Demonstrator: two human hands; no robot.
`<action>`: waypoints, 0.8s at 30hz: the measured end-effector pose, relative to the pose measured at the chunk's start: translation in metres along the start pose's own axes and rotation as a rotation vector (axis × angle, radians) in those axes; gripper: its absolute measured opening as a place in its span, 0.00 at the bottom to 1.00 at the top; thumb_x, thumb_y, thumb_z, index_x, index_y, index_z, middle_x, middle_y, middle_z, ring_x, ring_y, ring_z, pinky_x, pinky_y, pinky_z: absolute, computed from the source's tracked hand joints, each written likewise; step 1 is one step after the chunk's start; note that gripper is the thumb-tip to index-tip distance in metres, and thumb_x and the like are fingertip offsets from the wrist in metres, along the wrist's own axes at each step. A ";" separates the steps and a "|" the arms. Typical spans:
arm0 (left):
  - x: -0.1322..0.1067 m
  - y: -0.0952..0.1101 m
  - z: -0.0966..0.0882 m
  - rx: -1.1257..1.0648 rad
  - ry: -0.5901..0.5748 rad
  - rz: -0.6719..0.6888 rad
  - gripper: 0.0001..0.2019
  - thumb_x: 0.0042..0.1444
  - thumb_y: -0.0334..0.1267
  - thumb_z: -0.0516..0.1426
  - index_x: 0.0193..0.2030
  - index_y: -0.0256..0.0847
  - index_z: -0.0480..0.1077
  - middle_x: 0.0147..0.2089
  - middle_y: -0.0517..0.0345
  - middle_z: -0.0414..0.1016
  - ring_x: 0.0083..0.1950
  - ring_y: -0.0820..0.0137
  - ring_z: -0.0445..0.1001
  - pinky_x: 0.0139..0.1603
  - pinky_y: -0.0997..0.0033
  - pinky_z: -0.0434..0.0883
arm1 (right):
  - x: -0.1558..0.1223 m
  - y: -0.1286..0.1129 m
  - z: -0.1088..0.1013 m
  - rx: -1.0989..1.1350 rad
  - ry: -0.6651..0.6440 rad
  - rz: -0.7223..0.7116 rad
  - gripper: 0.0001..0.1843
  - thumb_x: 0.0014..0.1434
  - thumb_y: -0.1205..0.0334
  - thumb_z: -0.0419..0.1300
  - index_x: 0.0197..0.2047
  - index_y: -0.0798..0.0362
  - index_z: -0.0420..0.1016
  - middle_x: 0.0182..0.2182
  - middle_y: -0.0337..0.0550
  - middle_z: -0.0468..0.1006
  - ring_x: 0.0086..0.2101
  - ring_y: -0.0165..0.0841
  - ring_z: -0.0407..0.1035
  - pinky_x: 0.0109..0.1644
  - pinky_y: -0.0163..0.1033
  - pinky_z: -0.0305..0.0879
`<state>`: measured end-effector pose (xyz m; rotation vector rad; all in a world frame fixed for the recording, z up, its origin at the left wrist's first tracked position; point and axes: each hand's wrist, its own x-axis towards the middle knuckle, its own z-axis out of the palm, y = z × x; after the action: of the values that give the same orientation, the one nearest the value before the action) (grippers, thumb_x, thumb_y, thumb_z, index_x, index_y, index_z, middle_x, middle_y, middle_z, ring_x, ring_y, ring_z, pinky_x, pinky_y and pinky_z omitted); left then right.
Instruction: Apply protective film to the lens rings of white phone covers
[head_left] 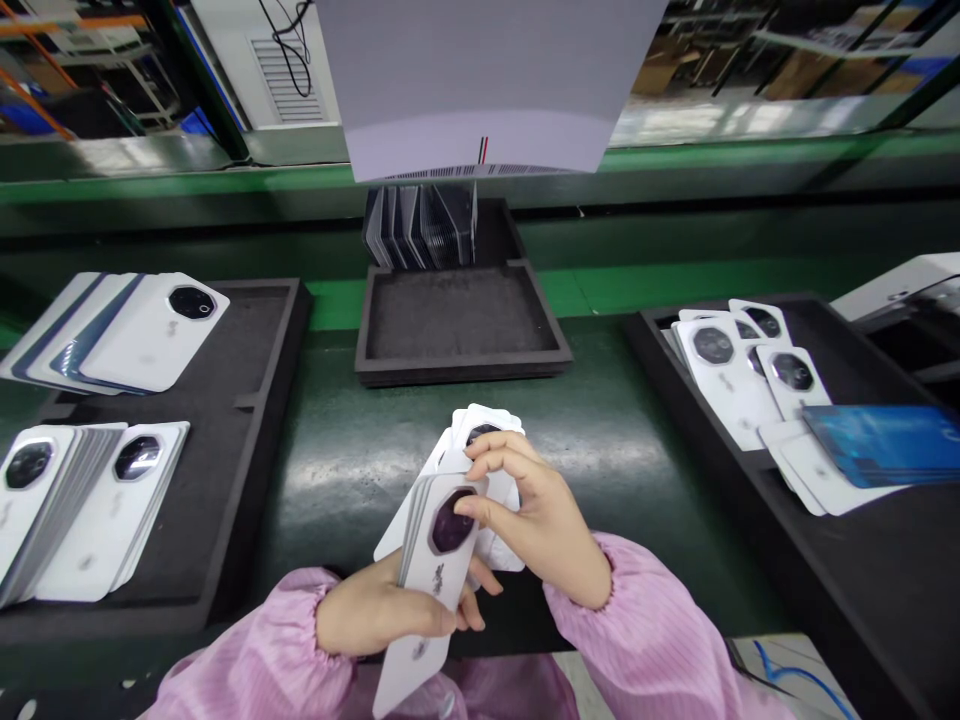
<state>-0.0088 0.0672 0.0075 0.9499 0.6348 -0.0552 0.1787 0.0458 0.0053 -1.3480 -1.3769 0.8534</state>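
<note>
My left hand is closed around a small stack of white phone back covers, tilted, with dark octagonal camera areas near their upper ends. The thumb lies across the front cover and the fingertips show at the right edge. My right hand pinches the upper end of that stack, thumb beside the dark camera area and fingers behind the top edge. How many covers the pinch takes in is hidden. Just behind, more white back covers lie fanned on the dark green table, partly covered by both hands.
A black foam tray at left carries rows of white covers. Another tray at right holds loose covers and a blue-filmed piece. A centre tray has dark upright sheets behind it, beneath a pale panel.
</note>
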 end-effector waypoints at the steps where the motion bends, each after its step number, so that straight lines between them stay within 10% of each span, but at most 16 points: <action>1: 0.000 -0.001 0.000 0.005 0.003 -0.003 0.20 0.42 0.37 0.58 0.46 0.41 0.71 0.38 0.54 0.73 0.43 0.60 0.70 0.46 0.55 0.66 | 0.000 0.000 0.000 0.001 -0.014 -0.003 0.08 0.47 0.67 0.66 0.29 0.50 0.70 0.39 0.41 0.71 0.42 0.36 0.68 0.50 0.47 0.65; 5: 0.002 -0.004 -0.001 -0.061 -0.010 0.022 0.21 0.43 0.36 0.58 0.47 0.39 0.71 0.38 0.53 0.75 0.43 0.60 0.71 0.47 0.57 0.66 | -0.003 -0.001 0.002 -0.087 0.024 -0.148 0.07 0.50 0.68 0.64 0.26 0.52 0.69 0.37 0.42 0.73 0.43 0.36 0.68 0.48 0.47 0.67; 9: 0.002 -0.004 0.000 -0.226 -0.054 0.107 0.18 0.41 0.33 0.55 0.42 0.33 0.75 0.40 0.49 0.77 0.43 0.60 0.72 0.48 0.61 0.66 | -0.008 0.002 0.011 -0.274 0.066 -0.606 0.05 0.57 0.69 0.57 0.30 0.53 0.71 0.33 0.41 0.77 0.46 0.35 0.68 0.47 0.43 0.67; 13: 0.000 -0.004 0.002 -0.455 -0.029 0.100 0.16 0.35 0.25 0.54 0.34 0.33 0.76 0.29 0.55 0.77 0.28 0.70 0.72 0.28 0.75 0.67 | -0.012 -0.002 0.016 -0.320 0.031 -0.901 0.18 0.64 0.71 0.45 0.31 0.57 0.74 0.28 0.41 0.80 0.37 0.31 0.73 0.41 0.38 0.69; 19: 0.001 -0.012 -0.001 -0.647 0.052 0.049 0.13 0.32 0.25 0.55 0.29 0.32 0.74 0.24 0.59 0.73 0.23 0.76 0.70 0.23 0.81 0.65 | -0.012 -0.017 0.008 -0.380 -0.093 -0.941 0.14 0.59 0.74 0.49 0.30 0.61 0.75 0.31 0.46 0.81 0.33 0.33 0.75 0.36 0.39 0.71; 24: -0.001 -0.009 -0.005 -0.539 -0.114 0.145 0.19 0.36 0.30 0.60 0.40 0.31 0.75 0.33 0.52 0.77 0.32 0.69 0.75 0.31 0.75 0.69 | -0.012 -0.011 0.003 -0.245 -0.109 -0.779 0.12 0.62 0.69 0.50 0.34 0.59 0.74 0.31 0.45 0.81 0.32 0.30 0.74 0.31 0.36 0.70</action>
<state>-0.0145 0.0652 -0.0008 0.4646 0.4394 0.1829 0.1718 0.0330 0.0134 -0.8133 -1.9409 0.2358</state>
